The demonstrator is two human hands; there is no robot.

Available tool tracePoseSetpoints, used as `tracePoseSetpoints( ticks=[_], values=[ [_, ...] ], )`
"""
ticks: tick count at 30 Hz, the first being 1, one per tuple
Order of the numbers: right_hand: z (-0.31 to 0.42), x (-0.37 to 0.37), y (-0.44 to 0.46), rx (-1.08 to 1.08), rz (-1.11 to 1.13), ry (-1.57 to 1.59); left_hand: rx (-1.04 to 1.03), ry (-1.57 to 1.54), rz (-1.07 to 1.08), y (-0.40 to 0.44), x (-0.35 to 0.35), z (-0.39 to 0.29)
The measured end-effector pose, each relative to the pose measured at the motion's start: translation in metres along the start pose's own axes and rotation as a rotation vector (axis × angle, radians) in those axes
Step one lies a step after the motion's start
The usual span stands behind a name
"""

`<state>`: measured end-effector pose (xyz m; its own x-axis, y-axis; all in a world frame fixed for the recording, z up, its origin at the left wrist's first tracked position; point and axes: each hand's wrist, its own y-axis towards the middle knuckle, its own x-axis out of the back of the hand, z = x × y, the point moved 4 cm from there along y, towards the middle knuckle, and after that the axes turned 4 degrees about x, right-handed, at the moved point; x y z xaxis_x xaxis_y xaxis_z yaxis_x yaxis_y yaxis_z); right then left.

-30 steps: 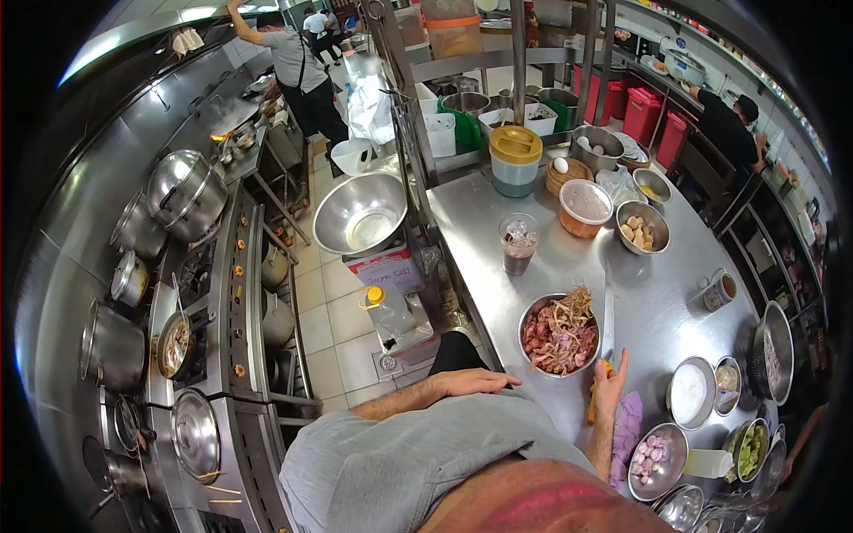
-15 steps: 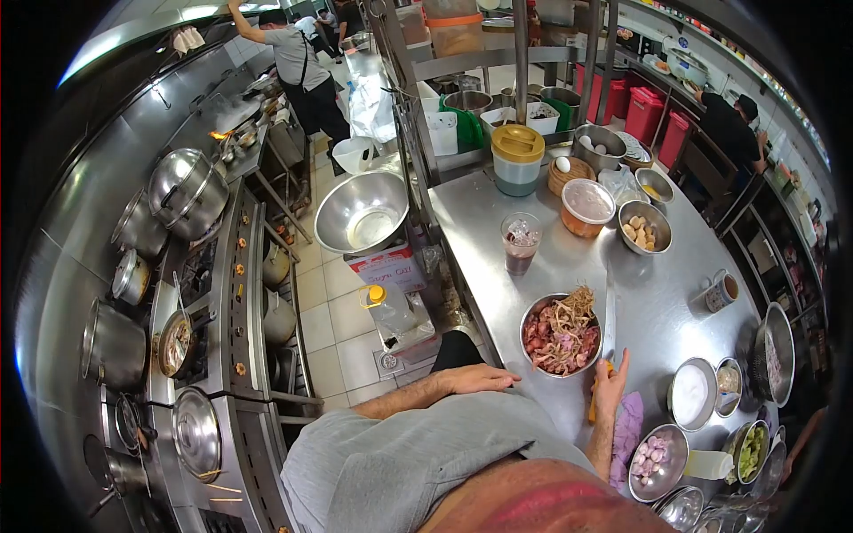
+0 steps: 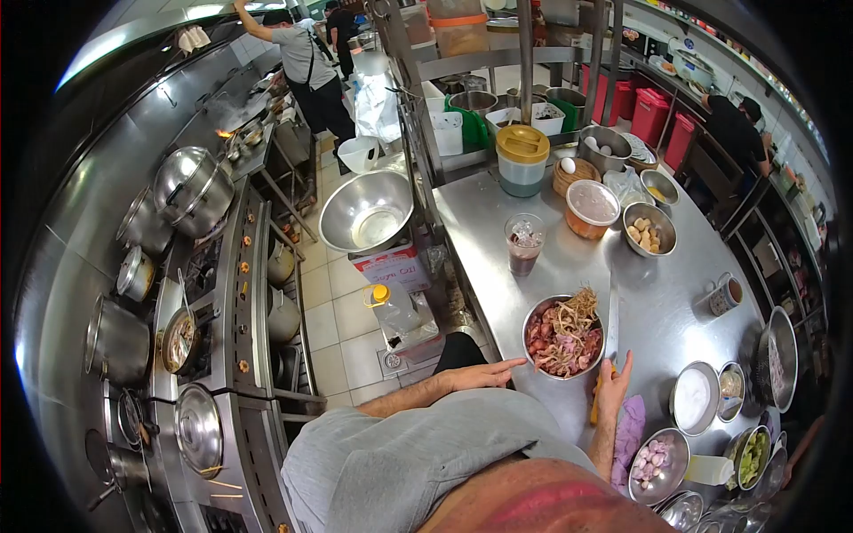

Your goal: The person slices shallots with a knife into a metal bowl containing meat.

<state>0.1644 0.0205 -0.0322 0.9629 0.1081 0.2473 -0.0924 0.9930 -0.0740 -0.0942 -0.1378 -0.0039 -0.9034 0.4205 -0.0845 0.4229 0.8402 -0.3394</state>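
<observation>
A metal bowl point(image 3: 538, 366) of raw meat pieces stands near the table's front edge, with tangled pale, root-like strands point(image 3: 582, 313) on top. To its left is my left hand point(image 3: 480, 376), open, fingers stretched towards the bowl's rim and holding nothing. My right hand point(image 3: 613, 388) is on the bowl's right side, its index finger extended and the other fingers partly hidden. Beside and partly beneath that hand lies a knife point(image 3: 613, 315) with an orange-yellow handle, its blade pointing away from me. I see no firm grip on the handle.
Right of my hand are a purple cloth point(image 3: 629, 431), a bowl of peeled shallots or garlic point(image 3: 653, 456) and a bowl of white powder point(image 3: 693, 400). Further back stands an iced drink point(image 3: 523, 247). Stoves with pots point(image 3: 120, 338) line the left; co-workers stand in the background.
My left hand has shifted right and forward, its fingertips now close to the meat bowl. The view has shifted slightly. My right hand and the knife stay nearly in place.
</observation>
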Motion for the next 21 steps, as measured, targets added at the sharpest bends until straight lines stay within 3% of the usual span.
tracePoseSetpoints(
  ticks=[10, 21],
  values=[
    [0.001, -0.001, 0.0, 0.028, 0.004, 0.029, -0.068, 0.141, -0.047, 0.007, 0.0, -0.001],
    [0.009, -0.002, -0.003, -0.002, -0.002, 0.048, -0.047, 0.176, 0.038, 0.001, -0.002, -0.009]
  ],
)
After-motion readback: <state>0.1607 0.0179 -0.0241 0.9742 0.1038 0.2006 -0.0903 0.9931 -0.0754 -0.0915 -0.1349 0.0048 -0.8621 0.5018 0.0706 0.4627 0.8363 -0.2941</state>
